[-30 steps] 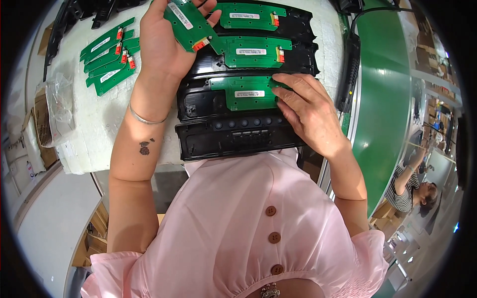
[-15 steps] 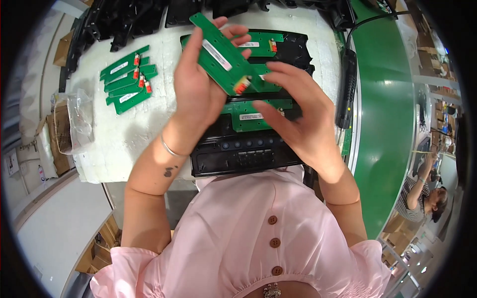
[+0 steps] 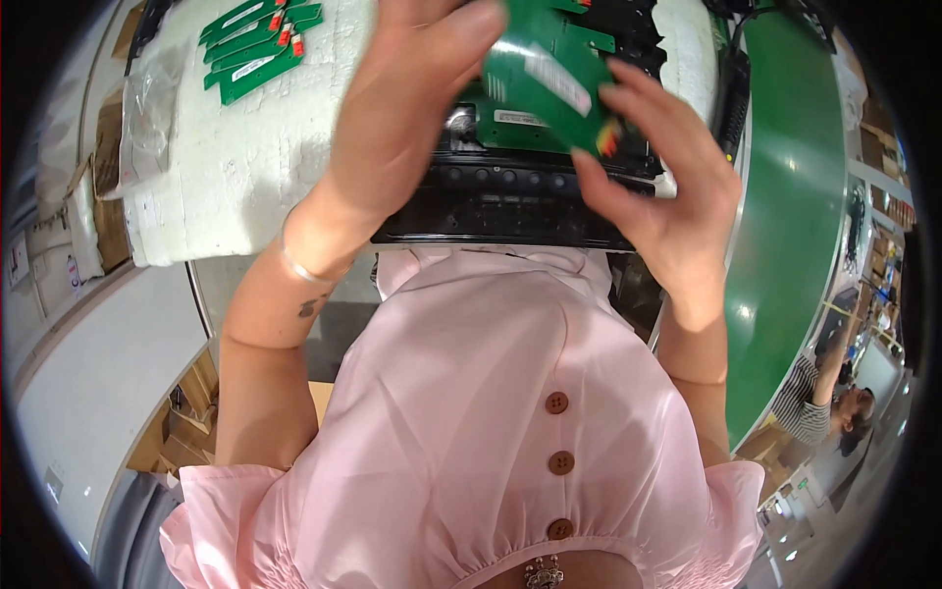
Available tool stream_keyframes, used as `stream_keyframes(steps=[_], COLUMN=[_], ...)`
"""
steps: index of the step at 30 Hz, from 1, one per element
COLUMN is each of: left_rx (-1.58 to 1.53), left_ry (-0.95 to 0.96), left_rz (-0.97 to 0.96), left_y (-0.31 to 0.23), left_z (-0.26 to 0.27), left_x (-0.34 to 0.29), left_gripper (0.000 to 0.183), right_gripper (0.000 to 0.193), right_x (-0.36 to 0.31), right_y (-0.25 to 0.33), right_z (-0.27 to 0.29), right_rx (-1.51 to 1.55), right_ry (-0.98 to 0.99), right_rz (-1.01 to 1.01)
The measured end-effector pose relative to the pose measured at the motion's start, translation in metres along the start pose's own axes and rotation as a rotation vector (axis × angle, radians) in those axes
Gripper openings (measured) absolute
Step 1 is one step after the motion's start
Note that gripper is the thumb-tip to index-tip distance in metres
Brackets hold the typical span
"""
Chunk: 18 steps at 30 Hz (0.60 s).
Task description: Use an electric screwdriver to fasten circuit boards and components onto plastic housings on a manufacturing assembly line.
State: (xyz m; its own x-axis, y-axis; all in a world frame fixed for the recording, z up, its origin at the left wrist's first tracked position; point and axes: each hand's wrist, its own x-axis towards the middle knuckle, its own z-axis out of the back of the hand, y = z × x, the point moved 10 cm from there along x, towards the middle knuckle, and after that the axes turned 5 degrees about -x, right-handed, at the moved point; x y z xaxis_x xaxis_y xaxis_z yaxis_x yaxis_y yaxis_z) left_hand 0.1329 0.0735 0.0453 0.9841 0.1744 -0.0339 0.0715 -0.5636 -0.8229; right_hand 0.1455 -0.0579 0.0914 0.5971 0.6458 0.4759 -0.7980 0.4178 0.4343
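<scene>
A green circuit board (image 3: 535, 74), blurred by motion, is held above the black plastic panel in front of me. It has a white label and a red-and-yellow connector (image 3: 609, 139) at its lower right end. My left hand (image 3: 407, 93) grips the board's upper left part, its thumb across the face. At the connector end, my right hand (image 3: 677, 167) has its thumb and fingers at opposite edges of the board. Beneath, another green board (image 3: 515, 119) with a white label lies on the black panel (image 3: 510, 211), partly hidden by the held one.
Several green boards with red connectors (image 3: 257, 49) lie overlapping on the white foam surface (image 3: 245, 167) at the left. A clear plastic bag (image 3: 152, 118) hangs at its left edge. A black tool (image 3: 734, 113) is at the right, beside the green floor (image 3: 795, 196). Another person (image 3: 819, 398) works far right.
My view has tilted, so the bench sits higher in the picture. The held board has moved right and turned flatter. My right hand's fingers have come to the board's edges.
</scene>
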Motion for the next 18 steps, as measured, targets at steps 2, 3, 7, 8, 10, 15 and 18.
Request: stream_keyframes(steps=[2,3,7,8,10,15,18], left_rx=[0.273,0.421,0.908,1.012,1.157,1.183,1.248], left_ry=[-0.104,-0.111,-0.098,-0.077,-0.036,0.001,-0.054], left_rz=[-0.291,-0.356,-0.408,-0.437,-0.495,-0.544,-0.585], left_y=[-0.017,-0.025,-0.016,-0.014,-0.004,0.011,0.008], left_z=[0.037,0.05,0.053,0.047,0.038,0.029,0.025], left_x=[-0.025,-0.035,-0.077,-0.084,-0.093,-0.101,-0.105], left_gripper=[0.039,0.034,0.028,0.028,0.03,0.037,0.041], right_gripper=[0.038,0.039,0.04,0.039,0.039,0.036,0.035], right_x=[-0.018,-0.03,-0.059,-0.062,-0.065,-0.062,-0.062], right_y=[0.01,0.015,0.026,0.024,0.022,0.022,0.016], right_z=[-0.009,-0.015,-0.03,-0.033,-0.039,-0.045,-0.04], right_rx=[-0.024,-0.037,-0.102,-0.1,-0.098,-0.097,-0.102], right_ry=[0.234,0.312,0.438,0.441,0.442,0.433,0.407], right_rz=[0.066,0.126,0.153,0.131,0.107,0.107,0.072])
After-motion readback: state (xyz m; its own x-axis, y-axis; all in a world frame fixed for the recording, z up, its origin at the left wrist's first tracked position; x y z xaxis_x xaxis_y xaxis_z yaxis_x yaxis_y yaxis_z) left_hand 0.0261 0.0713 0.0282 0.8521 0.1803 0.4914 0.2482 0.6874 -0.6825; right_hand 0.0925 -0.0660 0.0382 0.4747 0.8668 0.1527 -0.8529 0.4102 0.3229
